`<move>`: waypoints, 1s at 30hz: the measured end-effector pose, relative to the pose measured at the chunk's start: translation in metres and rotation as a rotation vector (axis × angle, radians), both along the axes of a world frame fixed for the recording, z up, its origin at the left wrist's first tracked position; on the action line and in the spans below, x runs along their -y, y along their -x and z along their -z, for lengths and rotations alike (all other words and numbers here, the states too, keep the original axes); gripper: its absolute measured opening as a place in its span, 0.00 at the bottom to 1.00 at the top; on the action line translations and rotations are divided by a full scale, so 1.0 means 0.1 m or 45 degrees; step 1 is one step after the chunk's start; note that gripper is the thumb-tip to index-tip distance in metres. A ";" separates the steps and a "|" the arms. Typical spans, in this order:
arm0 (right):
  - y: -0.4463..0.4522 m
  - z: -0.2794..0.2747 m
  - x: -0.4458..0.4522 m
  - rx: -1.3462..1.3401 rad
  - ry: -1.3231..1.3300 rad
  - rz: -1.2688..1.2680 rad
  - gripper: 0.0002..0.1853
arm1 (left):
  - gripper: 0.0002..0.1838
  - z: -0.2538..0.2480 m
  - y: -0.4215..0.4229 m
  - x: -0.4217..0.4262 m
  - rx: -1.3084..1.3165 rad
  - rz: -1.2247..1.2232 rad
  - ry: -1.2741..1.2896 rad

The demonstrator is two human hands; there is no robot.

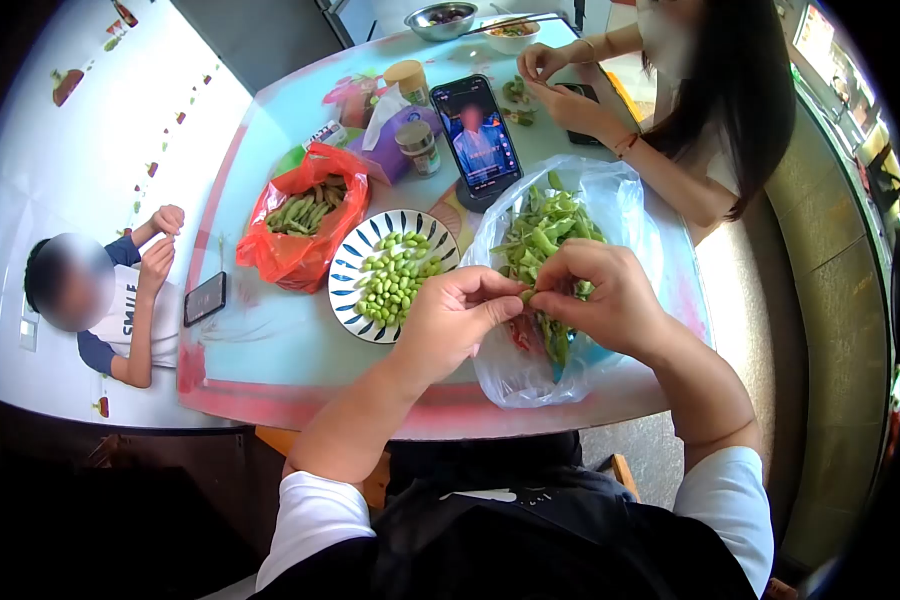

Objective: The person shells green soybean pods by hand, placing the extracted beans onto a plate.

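Observation:
My left hand (448, 318) and my right hand (598, 295) meet fingertip to fingertip, both pinching a small green edamame pod (527, 297), mostly hidden by the fingers. Just beneath them lies an open clear plastic bag (625, 205) with green pods and empty-looking husks (545, 228) inside. To the left of my left hand, a white plate with dark rim strokes (347, 312) carries many shelled green beans (390, 285). Further left, a red plastic bag (275, 262) stands open around unshelled edamame pods (308, 210).
A lit phone (477, 140) leans upright behind the plate, beside jars (417, 147) and a purple tissue box (382, 158). Another phone (205, 299) lies at the left edge. People sit left and right, hands over the table (270, 365). Bowls (511, 38) stand at the back.

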State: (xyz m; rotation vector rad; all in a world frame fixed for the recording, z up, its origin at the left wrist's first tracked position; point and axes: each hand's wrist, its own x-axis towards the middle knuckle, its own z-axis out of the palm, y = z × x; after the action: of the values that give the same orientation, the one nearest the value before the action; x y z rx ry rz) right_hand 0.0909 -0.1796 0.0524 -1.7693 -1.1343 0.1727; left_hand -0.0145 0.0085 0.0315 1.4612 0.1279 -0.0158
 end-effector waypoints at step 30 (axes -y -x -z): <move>-0.06 0.08 -0.03 0.514 -0.001 0.287 0.11 | 0.11 0.07 -0.04 -0.18 0.004 0.011 0.439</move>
State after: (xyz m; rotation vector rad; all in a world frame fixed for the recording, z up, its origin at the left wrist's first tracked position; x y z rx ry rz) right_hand 0.0973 -0.1764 0.0443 -1.9685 -1.1983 -0.3347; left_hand -0.0109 0.0267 0.0246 1.1171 0.1105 -0.0404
